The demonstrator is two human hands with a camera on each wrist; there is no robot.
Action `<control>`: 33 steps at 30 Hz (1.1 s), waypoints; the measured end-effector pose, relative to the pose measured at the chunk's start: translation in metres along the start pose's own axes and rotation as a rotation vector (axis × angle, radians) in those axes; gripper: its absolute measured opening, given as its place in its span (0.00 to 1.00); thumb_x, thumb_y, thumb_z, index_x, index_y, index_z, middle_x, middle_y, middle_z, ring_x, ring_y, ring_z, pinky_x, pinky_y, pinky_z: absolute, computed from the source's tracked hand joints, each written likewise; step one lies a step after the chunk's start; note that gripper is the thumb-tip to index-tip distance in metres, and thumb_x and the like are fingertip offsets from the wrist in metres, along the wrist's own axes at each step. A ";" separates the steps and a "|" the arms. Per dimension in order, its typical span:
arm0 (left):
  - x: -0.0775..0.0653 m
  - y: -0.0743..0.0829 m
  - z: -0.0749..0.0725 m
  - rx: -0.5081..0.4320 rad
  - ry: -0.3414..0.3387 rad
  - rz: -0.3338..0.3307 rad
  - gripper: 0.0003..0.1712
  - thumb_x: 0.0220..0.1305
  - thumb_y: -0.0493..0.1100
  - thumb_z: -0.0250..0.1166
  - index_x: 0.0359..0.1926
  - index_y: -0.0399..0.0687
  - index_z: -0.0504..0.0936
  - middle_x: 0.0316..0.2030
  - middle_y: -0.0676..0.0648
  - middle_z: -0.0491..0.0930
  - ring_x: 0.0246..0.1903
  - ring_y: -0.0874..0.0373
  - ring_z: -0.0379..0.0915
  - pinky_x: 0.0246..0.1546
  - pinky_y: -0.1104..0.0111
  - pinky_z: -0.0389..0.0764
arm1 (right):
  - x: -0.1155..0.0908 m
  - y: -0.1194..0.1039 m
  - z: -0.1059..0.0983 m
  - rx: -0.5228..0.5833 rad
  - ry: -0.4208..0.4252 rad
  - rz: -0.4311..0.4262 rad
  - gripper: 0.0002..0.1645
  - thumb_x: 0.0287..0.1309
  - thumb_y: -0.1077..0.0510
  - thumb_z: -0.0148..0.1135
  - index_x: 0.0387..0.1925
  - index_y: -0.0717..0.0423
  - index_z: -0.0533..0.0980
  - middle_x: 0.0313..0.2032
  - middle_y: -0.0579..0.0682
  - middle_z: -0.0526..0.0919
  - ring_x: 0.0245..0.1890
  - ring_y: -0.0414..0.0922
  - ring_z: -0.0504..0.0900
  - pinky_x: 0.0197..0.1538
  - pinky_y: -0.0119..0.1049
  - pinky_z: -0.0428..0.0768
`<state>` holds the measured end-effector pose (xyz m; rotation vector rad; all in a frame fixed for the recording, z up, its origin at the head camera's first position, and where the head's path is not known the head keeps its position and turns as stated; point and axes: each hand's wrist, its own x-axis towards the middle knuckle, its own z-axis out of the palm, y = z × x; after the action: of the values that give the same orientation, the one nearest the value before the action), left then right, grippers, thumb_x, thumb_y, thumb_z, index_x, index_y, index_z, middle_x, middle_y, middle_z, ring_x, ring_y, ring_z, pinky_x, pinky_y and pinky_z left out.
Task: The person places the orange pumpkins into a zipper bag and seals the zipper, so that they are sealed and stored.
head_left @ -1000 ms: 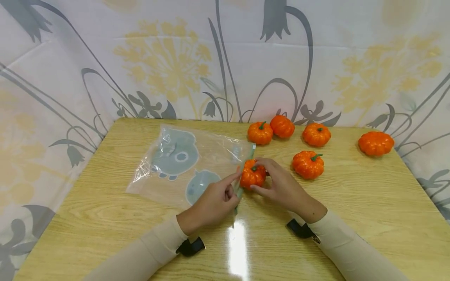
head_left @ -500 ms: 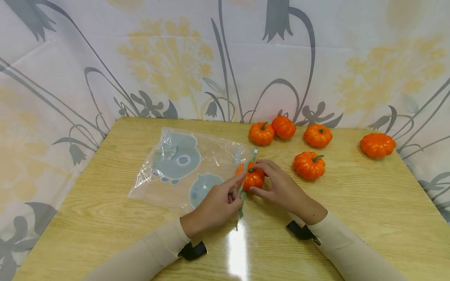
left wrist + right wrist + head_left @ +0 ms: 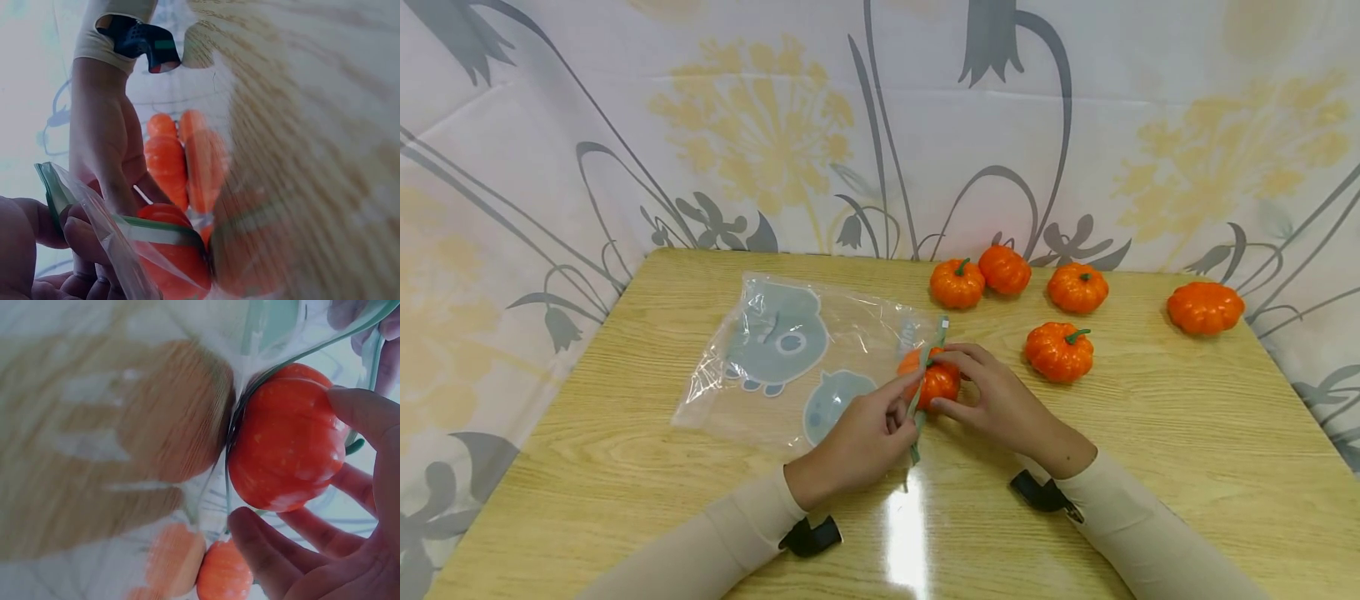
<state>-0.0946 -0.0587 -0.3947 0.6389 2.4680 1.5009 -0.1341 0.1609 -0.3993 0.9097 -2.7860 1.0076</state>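
A clear plastic zip bag [image 3: 782, 346] with blue animal prints lies flat, its green-edged mouth facing right. My left hand [image 3: 857, 437] pinches that green edge [image 3: 162, 231], lifting the upper lip. In the mouth sits a small orange toy pumpkin [image 3: 942, 385] with a green stem, its left part under the film. My right hand [image 3: 1011, 408] holds this pumpkin from the right; in the right wrist view, the thumb and fingers curve round the pumpkin [image 3: 287, 437]. The far side of its lower part is hidden by the bag edge.
More orange pumpkins stand on the wooden table [image 3: 1165, 467]: one pumpkin [image 3: 1060, 352] right of my hand, several along the back, including a pumpkin [image 3: 957, 284] behind the bag, and one pumpkin [image 3: 1206, 308] far right. A flower-patterned cloth [image 3: 880, 125] hangs behind the table.
The pumpkin in my right hand has moved slightly left, from beside the bag's mouth to partly inside it. The green edge now passes over it, raised by my left hand.
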 end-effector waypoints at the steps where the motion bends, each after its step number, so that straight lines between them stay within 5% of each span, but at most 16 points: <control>1: 0.000 0.000 0.000 -0.006 0.002 0.000 0.37 0.63 0.35 0.56 0.74 0.45 0.64 0.23 0.57 0.70 0.19 0.69 0.60 0.23 0.77 0.64 | 0.000 0.000 0.000 -0.001 -0.004 0.001 0.32 0.56 0.54 0.73 0.62 0.54 0.75 0.63 0.56 0.73 0.61 0.55 0.77 0.58 0.50 0.80; 17: -0.001 0.000 0.002 -0.062 0.035 0.011 0.37 0.65 0.35 0.56 0.75 0.49 0.63 0.23 0.57 0.72 0.20 0.69 0.62 0.22 0.76 0.66 | 0.000 -0.001 0.002 0.009 -0.011 0.046 0.33 0.58 0.51 0.72 0.65 0.50 0.75 0.62 0.56 0.71 0.49 0.49 0.80 0.48 0.45 0.82; 33: -0.002 0.002 0.003 -0.049 0.005 0.030 0.36 0.67 0.35 0.56 0.75 0.48 0.62 0.24 0.56 0.73 0.21 0.68 0.63 0.24 0.76 0.68 | 0.003 -0.001 0.003 0.207 -0.056 0.139 0.41 0.57 0.57 0.72 0.69 0.58 0.66 0.62 0.60 0.73 0.46 0.50 0.86 0.45 0.35 0.85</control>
<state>-0.0909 -0.0562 -0.3942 0.6677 2.4270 1.5707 -0.1357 0.1574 -0.4001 0.7819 -2.8656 1.3316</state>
